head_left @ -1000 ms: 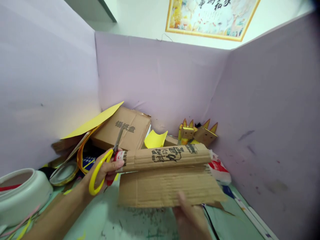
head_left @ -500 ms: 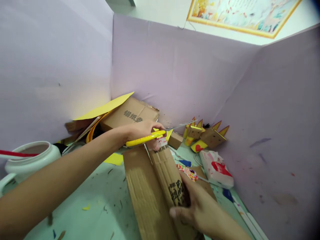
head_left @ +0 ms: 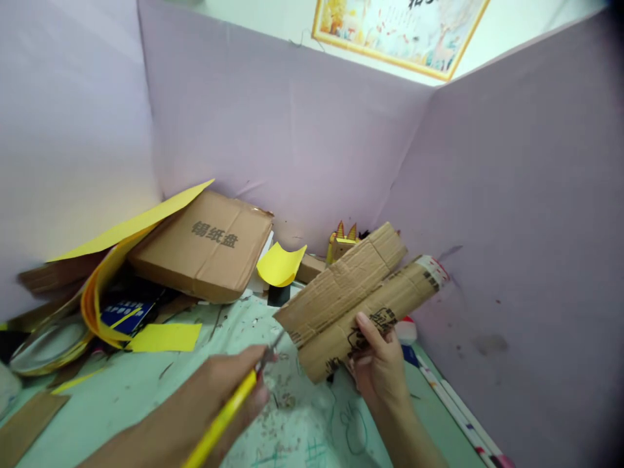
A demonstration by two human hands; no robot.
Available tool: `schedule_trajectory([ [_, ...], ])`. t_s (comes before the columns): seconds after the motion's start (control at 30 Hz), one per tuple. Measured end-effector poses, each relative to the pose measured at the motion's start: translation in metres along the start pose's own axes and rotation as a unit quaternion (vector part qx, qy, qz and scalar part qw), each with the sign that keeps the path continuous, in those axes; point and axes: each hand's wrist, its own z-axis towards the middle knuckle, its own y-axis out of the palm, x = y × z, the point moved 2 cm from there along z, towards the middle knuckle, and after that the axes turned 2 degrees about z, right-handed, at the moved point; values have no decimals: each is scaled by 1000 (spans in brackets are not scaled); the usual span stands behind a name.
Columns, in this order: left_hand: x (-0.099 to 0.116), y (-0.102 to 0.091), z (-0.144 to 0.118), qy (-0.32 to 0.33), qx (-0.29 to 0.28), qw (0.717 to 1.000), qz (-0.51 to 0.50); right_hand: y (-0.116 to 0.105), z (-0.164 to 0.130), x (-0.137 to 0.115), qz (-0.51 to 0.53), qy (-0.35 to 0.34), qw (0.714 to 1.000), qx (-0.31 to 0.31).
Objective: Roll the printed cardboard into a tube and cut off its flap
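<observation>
My right hand (head_left: pixel 383 367) grips a creased piece of brown cardboard (head_left: pixel 344 283), thumb on its printed face and fingers behind. The piece is tilted above the table, with two long panels side by side and red-and-white tape at the far right end. Lower left, my left hand (head_left: pixel 221 393) is closed around scissors (head_left: pixel 229 411), blurred by motion. Their yellow handle points back toward me, and a short stretch of metal shows past my fingers, near the cardboard's near left corner. How far the blades are apart, I cannot tell.
A flat cardboard box (head_left: pixel 209 237) leans at the back left beside yellow sheets (head_left: pixel 141 224) and a tape roll (head_left: pixel 53 344). Behind stands a curved yellow piece (head_left: pixel 281 265) and a small cardboard figure (head_left: pixel 344 244). Lilac partitions (head_left: pixel 273 130) enclose the green-covered table (head_left: pixel 302 422).
My right hand has raised and turned the cardboard so its far end points right. My left hand with the scissors has come off its far end, back toward me. The view has shifted right.
</observation>
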Motion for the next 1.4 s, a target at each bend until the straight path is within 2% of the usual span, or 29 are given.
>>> schedule_trajectory([
  [0.07, -17, 8, -5, 28, -36, 997, 69, -6, 3, -3, -1, -15, 999, 29],
  [0.17, -37, 11, -4, 57, -79, 977, 190, -13, 7, -10, -7, -31, 998, 52],
  [0.3, -50, 14, -4, 96, -75, 964, 236, -14, 8, -14, -10, -43, 997, 56],
  [0.47, -42, 17, -9, 74, -47, 963, 253, -9, 2, -13, 15, -42, 998, 50],
  [0.77, -25, 10, -2, 20, -91, 969, 230, -11, -3, -11, 17, -44, 997, 53],
  [0.97, -19, 17, -4, -17, -100, 950, 297, -5, -18, 3, 17, -19, 999, 36],
  [1.1, -19, 16, -5, 4, -102, 945, 309, 0, -23, 0, 43, -12, 998, 40],
  [1.23, -23, 14, -7, 54, -118, 939, 319, 3, -22, -3, 91, 58, 991, 74],
  [1.4, -22, 11, -5, 41, -125, 925, 358, 3, -20, -6, 104, 109, 984, 95],
])
